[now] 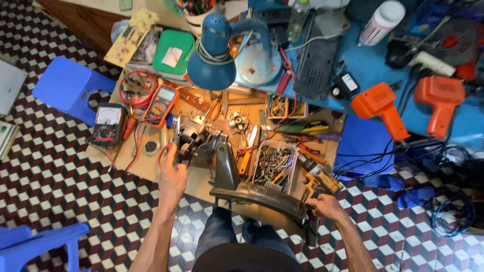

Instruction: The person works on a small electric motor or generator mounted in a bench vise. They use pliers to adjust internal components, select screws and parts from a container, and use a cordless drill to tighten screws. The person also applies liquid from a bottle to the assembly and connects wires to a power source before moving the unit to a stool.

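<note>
Grey, curved fan base with upright neck: right hand grips its end; left hand clasps the metal motor.

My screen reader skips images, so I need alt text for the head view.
Seen from above, a person's left hand grips a small motor while the right hand holds the dark curved base attached to it, over a cluttered workbench with multimeters, a blue lamp and tools.

Blue lamp, orange multimeter, two orange drills, blue stool
</note>
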Available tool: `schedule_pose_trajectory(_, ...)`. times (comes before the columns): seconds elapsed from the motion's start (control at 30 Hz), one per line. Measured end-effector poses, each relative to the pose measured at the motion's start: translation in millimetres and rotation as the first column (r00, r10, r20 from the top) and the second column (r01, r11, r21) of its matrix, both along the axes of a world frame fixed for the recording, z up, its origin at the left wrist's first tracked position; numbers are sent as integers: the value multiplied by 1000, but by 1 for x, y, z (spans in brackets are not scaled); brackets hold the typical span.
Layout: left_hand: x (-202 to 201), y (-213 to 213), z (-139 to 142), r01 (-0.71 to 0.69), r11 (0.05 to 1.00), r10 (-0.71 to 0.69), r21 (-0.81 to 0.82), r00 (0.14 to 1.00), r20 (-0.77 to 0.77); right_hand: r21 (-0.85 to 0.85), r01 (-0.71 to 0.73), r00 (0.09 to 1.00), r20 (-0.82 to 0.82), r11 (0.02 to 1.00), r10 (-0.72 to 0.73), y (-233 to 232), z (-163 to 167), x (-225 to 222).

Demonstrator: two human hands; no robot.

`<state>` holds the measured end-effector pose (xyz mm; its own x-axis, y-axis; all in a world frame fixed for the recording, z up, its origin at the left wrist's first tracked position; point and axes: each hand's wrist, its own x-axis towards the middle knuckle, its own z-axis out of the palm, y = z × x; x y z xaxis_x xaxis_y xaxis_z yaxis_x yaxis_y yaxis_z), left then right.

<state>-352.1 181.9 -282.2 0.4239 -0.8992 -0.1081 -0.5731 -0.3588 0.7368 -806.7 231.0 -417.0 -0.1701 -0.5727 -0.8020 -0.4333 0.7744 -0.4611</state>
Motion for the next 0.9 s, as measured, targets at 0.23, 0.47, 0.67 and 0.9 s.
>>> schedule_pose_trajectory(0.23, 7, -10, -11, 107, 968, -79, -227, 989, 128, -707, 53, 987, -69, 706, -142, -105, 131, 4)
schedule_pose_trajectory(0.47, 22, -20, 2, 35, 994, -41, -107, 998, -54, -788, 42, 999, 29, 614, -31, -202, 220, 91)
schedule_pose_trajectory(0.67, 21, -28, 28, -15, 974, 5, -227, 999, -44, -875, -93, 994, -110, 475, -10, -288, 235, 135)
schedule_pose_trajectory(0.9, 58, -65, 20, -332, 927, 244, -175, 888, -390, -916, -225, 961, -264, 333, -77, -452, 183, 145)
